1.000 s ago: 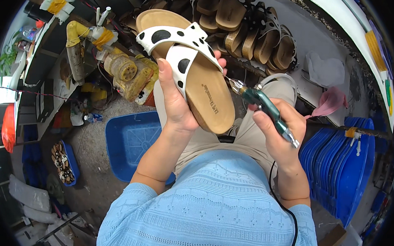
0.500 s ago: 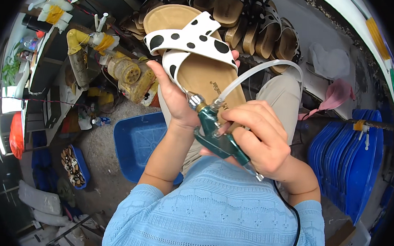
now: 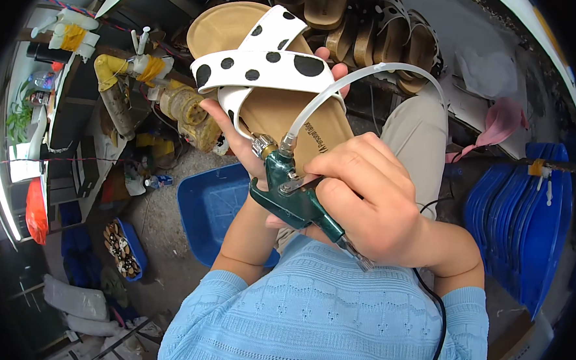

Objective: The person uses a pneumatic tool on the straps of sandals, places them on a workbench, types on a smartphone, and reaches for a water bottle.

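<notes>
The left hand [image 3: 245,157] holds the sandal [image 3: 275,111], long axis far left to near right; the right hand [image 3: 375,194] grips the tool [image 3: 284,191], nozzle [image 3: 261,145] just beside the under strap's [image 3: 232,101] near end.

And here we catch the green tool [image 3: 287,196] gleaming, its body glossy like enamelled metal, with bright, shiny metal at the collar [image 3: 262,146]! We follow the hose [image 3: 345,80]: smooth, translucent plastic. The sandal straps [image 3: 261,71] look smooth and leathery, the footbed [image 3: 272,112] matt, suede-like. Below, we get smooth blue plastic on the tub [image 3: 211,212], rough concrete-like floor [image 3: 161,214], textured matt knit across the sweater [image 3: 320,312].
</notes>
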Action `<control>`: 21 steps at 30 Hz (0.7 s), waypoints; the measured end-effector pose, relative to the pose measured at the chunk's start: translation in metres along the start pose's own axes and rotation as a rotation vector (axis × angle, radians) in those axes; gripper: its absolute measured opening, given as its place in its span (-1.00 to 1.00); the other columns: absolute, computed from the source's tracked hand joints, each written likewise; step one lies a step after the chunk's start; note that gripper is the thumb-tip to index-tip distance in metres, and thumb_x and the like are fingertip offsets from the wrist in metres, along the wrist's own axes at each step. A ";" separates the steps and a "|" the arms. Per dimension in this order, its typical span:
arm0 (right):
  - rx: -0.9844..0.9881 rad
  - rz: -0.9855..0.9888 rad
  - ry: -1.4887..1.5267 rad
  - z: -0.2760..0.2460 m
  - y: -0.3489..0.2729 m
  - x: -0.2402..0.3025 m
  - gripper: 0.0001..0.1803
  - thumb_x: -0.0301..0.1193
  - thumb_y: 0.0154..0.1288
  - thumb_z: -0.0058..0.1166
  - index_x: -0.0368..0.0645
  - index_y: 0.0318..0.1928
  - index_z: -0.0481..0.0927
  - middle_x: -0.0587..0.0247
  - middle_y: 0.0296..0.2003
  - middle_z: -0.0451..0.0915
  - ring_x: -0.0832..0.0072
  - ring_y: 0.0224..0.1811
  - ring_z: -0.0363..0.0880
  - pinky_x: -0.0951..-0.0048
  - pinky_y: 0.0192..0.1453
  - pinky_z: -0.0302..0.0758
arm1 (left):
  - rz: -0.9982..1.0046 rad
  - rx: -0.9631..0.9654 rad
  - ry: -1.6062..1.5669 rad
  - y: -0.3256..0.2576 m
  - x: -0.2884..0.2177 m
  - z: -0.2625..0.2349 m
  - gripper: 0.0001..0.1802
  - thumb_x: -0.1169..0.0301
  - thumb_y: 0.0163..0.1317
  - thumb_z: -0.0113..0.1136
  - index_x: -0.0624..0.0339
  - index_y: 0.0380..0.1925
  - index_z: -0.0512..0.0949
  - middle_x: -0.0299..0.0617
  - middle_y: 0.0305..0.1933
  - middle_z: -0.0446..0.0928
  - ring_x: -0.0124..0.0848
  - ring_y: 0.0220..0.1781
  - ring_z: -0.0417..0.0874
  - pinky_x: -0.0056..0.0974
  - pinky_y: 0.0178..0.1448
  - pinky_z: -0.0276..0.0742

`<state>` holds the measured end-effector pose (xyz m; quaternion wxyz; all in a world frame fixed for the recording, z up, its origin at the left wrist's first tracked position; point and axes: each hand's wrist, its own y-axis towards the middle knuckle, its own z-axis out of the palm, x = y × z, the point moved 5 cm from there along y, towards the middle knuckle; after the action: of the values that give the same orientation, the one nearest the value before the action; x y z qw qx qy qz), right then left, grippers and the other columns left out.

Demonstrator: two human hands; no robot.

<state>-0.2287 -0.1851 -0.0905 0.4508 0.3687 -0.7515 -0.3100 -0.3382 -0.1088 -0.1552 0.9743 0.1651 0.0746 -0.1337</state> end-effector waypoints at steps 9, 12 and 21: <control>0.088 0.035 0.038 -0.006 0.004 -0.001 -0.44 -0.27 -0.19 0.70 -0.27 -0.51 0.46 0.12 -0.43 0.49 0.33 -0.50 0.39 0.37 -0.43 0.26 | -0.039 -0.059 -0.133 -0.003 0.000 0.002 0.30 -0.68 0.24 -0.31 0.18 0.64 0.00 0.39 0.56 0.12 0.37 0.51 0.30 0.35 0.55 0.34; 0.110 0.062 0.060 -0.010 0.006 0.002 -0.44 -0.28 -0.19 0.70 -0.27 -0.51 0.45 0.15 -0.44 0.45 0.34 -0.51 0.37 0.37 -0.43 0.24 | -0.059 -0.027 -0.132 -0.002 -0.001 0.001 0.27 -0.67 0.25 -0.31 0.15 0.63 0.03 0.39 0.55 0.16 0.35 0.49 0.33 0.33 0.53 0.38; 0.159 0.066 0.073 -0.020 0.005 0.000 -0.45 -0.33 -0.30 0.67 -0.28 -0.48 0.46 0.14 -0.44 0.44 0.30 -0.50 0.38 0.34 -0.43 0.25 | -0.075 -0.062 -0.029 -0.007 0.002 -0.006 0.25 -0.67 0.27 -0.35 0.14 0.62 0.07 0.31 0.52 0.25 0.30 0.44 0.43 0.24 0.45 0.51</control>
<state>-0.2116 -0.1853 -0.0784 0.4571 0.3896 -0.7685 -0.2208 -0.3389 -0.1135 -0.1630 0.9743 0.1300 0.0706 -0.1701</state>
